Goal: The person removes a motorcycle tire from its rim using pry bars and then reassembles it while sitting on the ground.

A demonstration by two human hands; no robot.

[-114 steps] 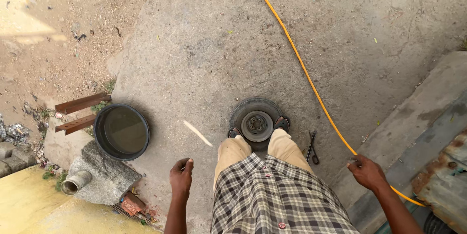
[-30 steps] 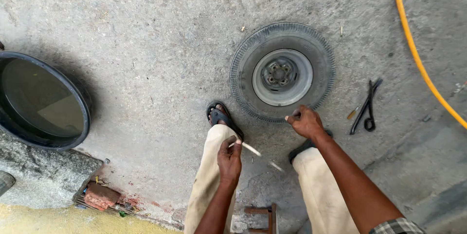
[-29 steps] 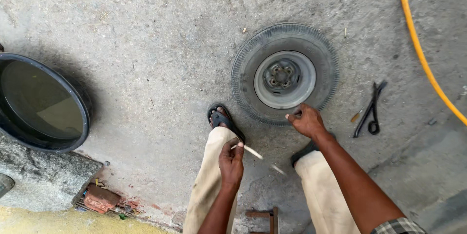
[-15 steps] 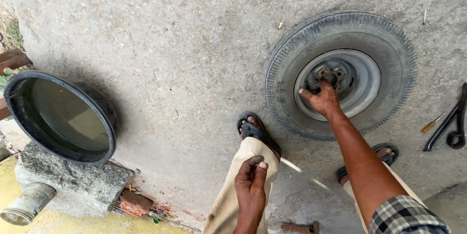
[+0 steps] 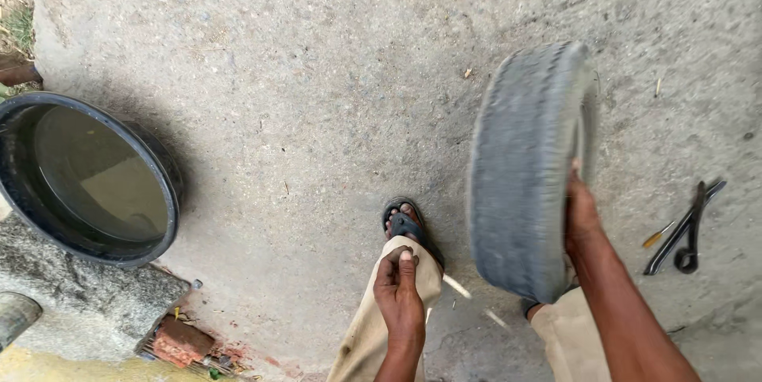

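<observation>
Tyre (image 5: pixel 524 168) is up on edge, tread facing you, standing on the concrete floor (image 5: pixel 317 49) just right of centre, slightly motion-blurred. Your right hand (image 5: pixel 581 211) is on its right side at the wheel face, fingers tucked behind the tyre, so the exact grip is hidden; it looks closed on the rim edge but I can't tell how firmly. Your left hand (image 5: pixel 399 291) is apart from the tyre, low in the middle, fingers curled nearly shut against your tan trouser leg (image 5: pixel 373 326), thumb up; can't tell whether it holds anything. Left foot in a dark sandal (image 5: pixel 409 227) is just left of the tyre's base. Right knee sits below the tyre, touching or nearly so. On the floor well to the right: black pliers-type tool (image 5: pixel 684 227) with a small yellow-handled tool (image 5: pixel 657 234) just beside it. Far left: round black tub (image 5: pixel 151 168) with water in it, resting next to a rough stone block (image 5: pixel 79 303), reddish brick pieces (image 5: pixel 178 341) at the block's lower edge.
</observation>
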